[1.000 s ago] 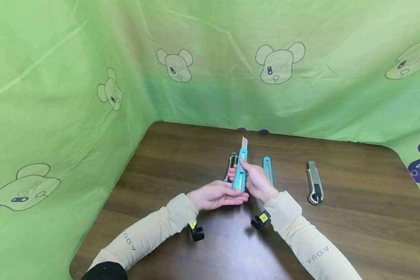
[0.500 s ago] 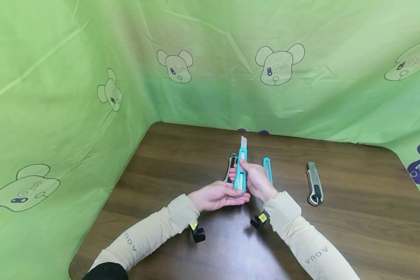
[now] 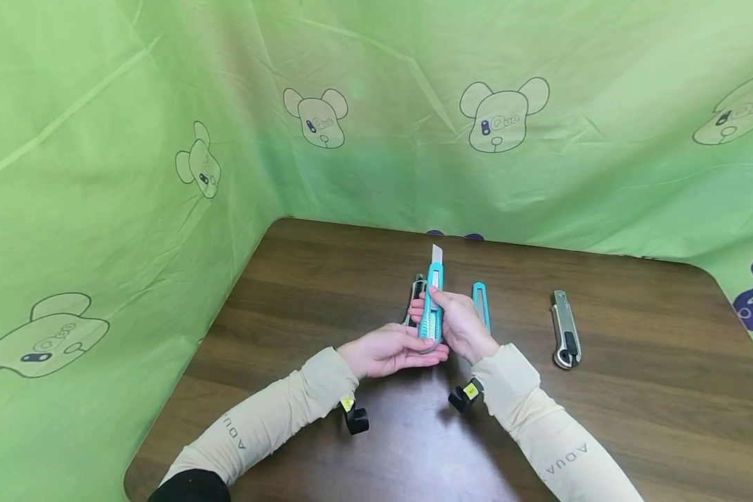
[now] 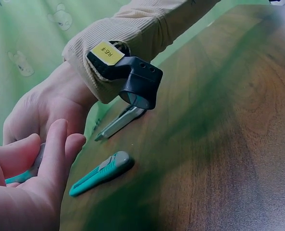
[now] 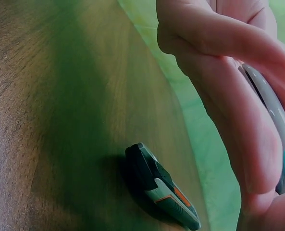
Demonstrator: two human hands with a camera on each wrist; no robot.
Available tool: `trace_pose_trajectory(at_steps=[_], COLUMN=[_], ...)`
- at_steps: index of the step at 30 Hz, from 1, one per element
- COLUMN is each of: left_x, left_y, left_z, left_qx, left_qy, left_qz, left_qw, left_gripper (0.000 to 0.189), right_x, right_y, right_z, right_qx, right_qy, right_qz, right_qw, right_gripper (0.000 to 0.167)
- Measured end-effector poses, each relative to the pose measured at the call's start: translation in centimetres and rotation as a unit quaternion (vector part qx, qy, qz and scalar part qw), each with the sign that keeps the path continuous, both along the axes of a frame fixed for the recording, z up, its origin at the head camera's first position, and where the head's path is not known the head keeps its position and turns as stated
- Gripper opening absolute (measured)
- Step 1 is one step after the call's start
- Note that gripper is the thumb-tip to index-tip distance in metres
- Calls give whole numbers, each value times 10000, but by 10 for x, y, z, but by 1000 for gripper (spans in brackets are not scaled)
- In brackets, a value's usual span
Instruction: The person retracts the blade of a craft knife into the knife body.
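My right hand (image 3: 464,326) grips the middle of a teal utility knife (image 3: 433,307), its thumb on the upper face near the slider. A stretch of bare blade (image 3: 437,254) sticks out at the far end, pointing away from me. At the near end, my left hand (image 3: 392,351) pinches the knife's rounded grey butt (image 5: 272,103) between thumb and fingers, best seen in the right wrist view. The knife is held above the table. In the left wrist view, the left hand's fingers (image 4: 55,159) hide most of the handle.
On the brown table (image 3: 652,390) lie a second teal utility knife (image 3: 481,305) beyond my right hand, a silver and black one (image 3: 565,329) further right, and a dark one with orange trim (image 5: 166,192) left of the held knife. Green printed cloth (image 3: 383,174) borders the table.
Hardly anything differs: both hands keep their hold on the teal utility knife, with the left hand shifted slightly right since the earliest frame. The blade still sticks out.
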State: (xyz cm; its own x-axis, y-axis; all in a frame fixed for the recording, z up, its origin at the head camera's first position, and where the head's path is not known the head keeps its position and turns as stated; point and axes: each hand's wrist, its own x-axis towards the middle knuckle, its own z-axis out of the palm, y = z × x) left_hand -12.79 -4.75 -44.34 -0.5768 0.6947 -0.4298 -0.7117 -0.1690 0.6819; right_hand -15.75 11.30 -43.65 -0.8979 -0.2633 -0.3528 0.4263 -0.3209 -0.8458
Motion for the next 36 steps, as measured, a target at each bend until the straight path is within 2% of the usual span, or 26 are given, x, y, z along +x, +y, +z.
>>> trace_pose_trajectory(at_steps=[10,22,29,36], left_x=[-1,-1,-1,-1], left_y=[0,0,0,1], left_z=[-2,2,2,2], left_qx=[55,151,122,140], left_qy=[25,-38,-66,-58], left_qz=[92,79,170,178], left_qw=[9999,9998,9998,9997], left_gripper=[37,40,40,40], right_x=[1,1,1,3], right_y=[-1,1,1,3], right_z=[0,-2,-3,-2], right_qx=[-118,-376,-359,-556], right_qy=[20,215,152,250], right_qz=[-16,62,14,87], right_qw=[9999,9990,9992,9981], right_gripper=[48,38,44,34])
